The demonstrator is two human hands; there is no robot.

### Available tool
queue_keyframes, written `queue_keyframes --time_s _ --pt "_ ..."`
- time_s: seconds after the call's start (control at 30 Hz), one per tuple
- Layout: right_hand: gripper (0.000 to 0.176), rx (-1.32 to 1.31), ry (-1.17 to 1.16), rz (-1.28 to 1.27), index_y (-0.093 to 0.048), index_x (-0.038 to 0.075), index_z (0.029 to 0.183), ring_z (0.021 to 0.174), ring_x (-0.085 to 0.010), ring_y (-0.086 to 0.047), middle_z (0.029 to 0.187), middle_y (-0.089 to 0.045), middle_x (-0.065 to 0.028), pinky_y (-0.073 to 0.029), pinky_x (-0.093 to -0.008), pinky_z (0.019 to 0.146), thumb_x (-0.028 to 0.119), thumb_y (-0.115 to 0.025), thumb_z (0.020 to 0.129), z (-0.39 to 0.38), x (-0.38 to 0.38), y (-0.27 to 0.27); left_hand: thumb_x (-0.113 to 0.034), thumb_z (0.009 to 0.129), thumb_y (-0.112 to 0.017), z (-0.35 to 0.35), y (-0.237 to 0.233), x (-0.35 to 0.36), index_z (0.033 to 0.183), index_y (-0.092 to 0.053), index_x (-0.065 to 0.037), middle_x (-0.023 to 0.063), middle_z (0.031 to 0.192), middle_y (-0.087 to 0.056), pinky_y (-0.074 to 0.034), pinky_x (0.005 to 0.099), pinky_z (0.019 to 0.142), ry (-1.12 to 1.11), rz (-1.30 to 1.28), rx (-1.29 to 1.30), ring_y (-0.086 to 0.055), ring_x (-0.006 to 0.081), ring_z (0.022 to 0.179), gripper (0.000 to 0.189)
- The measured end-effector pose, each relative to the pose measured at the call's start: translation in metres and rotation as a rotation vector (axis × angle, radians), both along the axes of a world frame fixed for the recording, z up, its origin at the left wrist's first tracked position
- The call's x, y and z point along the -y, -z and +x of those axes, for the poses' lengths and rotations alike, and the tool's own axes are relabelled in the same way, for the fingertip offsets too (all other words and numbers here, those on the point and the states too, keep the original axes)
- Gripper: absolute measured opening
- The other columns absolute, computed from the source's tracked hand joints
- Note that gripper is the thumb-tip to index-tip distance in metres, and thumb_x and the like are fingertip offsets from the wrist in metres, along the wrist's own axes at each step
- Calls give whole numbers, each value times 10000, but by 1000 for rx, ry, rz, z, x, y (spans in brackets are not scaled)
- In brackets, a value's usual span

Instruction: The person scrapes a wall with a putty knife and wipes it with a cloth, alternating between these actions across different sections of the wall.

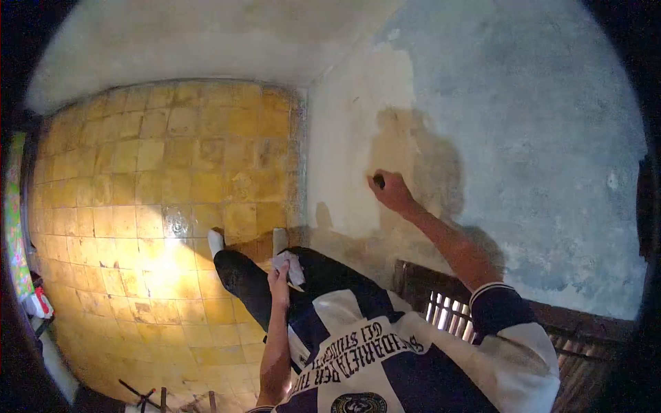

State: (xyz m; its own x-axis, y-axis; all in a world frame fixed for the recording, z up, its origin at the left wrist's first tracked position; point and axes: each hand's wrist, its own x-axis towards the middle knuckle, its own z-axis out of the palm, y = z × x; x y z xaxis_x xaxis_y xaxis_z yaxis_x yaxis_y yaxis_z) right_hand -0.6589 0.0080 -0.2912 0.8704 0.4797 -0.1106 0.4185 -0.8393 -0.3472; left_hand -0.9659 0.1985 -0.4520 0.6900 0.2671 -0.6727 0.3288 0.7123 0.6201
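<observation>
My right hand (394,193) is raised against the wall (523,138), its fingers closed around a small dark round-ended object (379,181). What kind of object that is, I cannot tell. Around this hand the wall is pale cream, and further right it turns patchy blue-grey. Lower down, in front of my dark trousers, my left hand (278,274) grips a crumpled whitish cloth (293,266). Part of the cloth hangs over to the right of my fingers.
Yellow square tiles (117,186) cover the floor, with bright light on them at lower left. A dark wooden frame with slats (451,313) runs along the wall beside my right side. Dark thin bars (164,399) stand at the bottom left; flowered fabric (15,227) hangs at the far left.
</observation>
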Motion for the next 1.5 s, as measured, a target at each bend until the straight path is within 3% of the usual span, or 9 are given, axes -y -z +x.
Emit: queue_keyframes --time_s 0.2,0.4,0.5,0.63,0.73,0.83,0.93,1.03,1.5 --pt "382 -60 197 31 -544 -21 700 504 -363 -527 581 -545 -205 -443 -418 538 307 -615 882 -7 31 22 -214 939 -582 -6 23 3 1083 -578 -12 48 986 -634 -464 280 797 7 18 2 -602 139 875 248" --pt "384 -67 132 -25 -553 -28 714 532 -385 -562 597 -562 -224 -463 -420 545 314 -625 873 -4 12 9 -214 941 -577 -17 38 9 1099 -579 -17 44 983 -639 -461 269 790 81 -53 13 -596 128 858 252" --pt "383 -77 -111 -40 -560 -32 729 523 -370 -572 604 -573 -217 -459 -419 537 317 -622 874 -1 8 23 -214 944 -571 -17 31 12 1105 -580 -16 44 989 -645 -461 268 793 75 -88 -6 -597 126 867 256" --pt "384 -15 61 -48 -550 -26 695 494 -320 -571 580 -552 -211 -441 -410 512 303 -618 880 13 23 13 -229 946 -566 -17 14 12 1096 -591 -19 53 977 -657 -469 264 773 67 -35 -24 -606 123 843 259" --pt "421 -17 30 30 -499 -14 651 463 -193 -380 502 -428 -119 -373 -374 483 305 -616 900 -3 27 28 -238 946 -563 -10 1 8 1082 -598 -19 61 955 -665 -482 263 732 55 -70 -4 -617 126 796 260" --pt "382 26 99 37 -548 -9 676 473 -333 -536 552 -532 -196 -431 -416 510 302 -604 890 0 -5 -14 -232 944 -560 -11 -2 8 1085 -591 -22 48 961 -651 -494 285 744 102 -63 -6 -619 136 805 256" --pt "363 -20 -5 -79 -552 -3 677 480 -340 -540 550 -532 -193 -439 -412 520 288 -608 887 -3 11 6 -241 944 -556 -20 14 10 1092 -585 -17 47 966 -643 -499 292 754 203 -6 -51 -622 146 812 270" --pt "398 63 48 96 -515 4 650 432 -237 -424 497 -440 -124 -387 -381 475 299 -624 895 2 -10 -15 -244 947 -551 -23 13 13 1101 -580 -12 60 969 -645 -503 292 758 185 -40 -31 -631 160 814 281" --pt "360 64 79 -33 -561 -2 693 446 -288 -519 540 -519 -170 -432 -392 504 293 -613 891 0 2 -28 -201 955 -556 -33 24 18 1100 -571 -15 71 940 -663 -507 276 689 78 -115 -2 -648 154 767 236"
